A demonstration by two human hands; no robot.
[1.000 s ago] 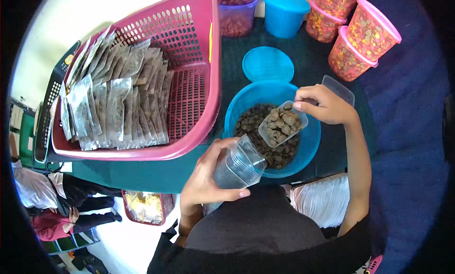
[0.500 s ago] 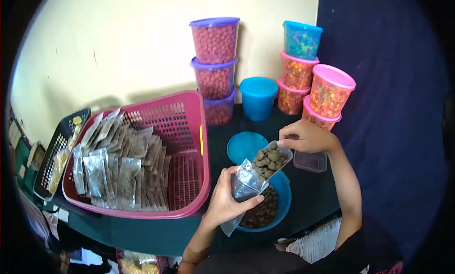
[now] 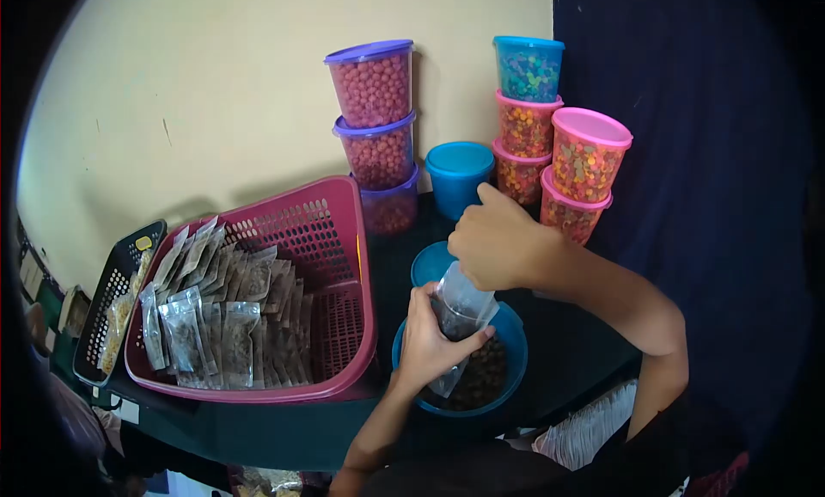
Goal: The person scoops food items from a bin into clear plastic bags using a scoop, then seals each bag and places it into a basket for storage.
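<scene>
My left hand (image 3: 421, 338) is wrapped round a clear plastic pouch (image 3: 458, 318) with dark contents, held upright above a blue tub (image 3: 521, 359). My right hand (image 3: 507, 243) grips a clear plastic scoop-like container (image 3: 465, 282), tipped steeply with its lower end at the pouch's mouth. Its contents are mostly hidden by my fingers. Brown lumpy pieces (image 3: 488, 372) lie in the tub below. Just behind the tub lies a round blue lid (image 3: 427, 265), partly covered by my left hand.
On the left a maroon basket (image 3: 365, 282) holds many filled pouches (image 3: 241, 342); a black basket (image 3: 86, 351) stands beside it. Along the wall are stacked purple-lidded tubs (image 3: 374, 88), a closed blue tub (image 3: 460, 183) and pink-lidded tubs (image 3: 591, 157). A dark curtain (image 3: 687, 196) hangs right.
My right hand has swung left and over, upending the scoop-like container of brown pieces into the pouch. My left hand stays round the pouch, which now stands more upright.
</scene>
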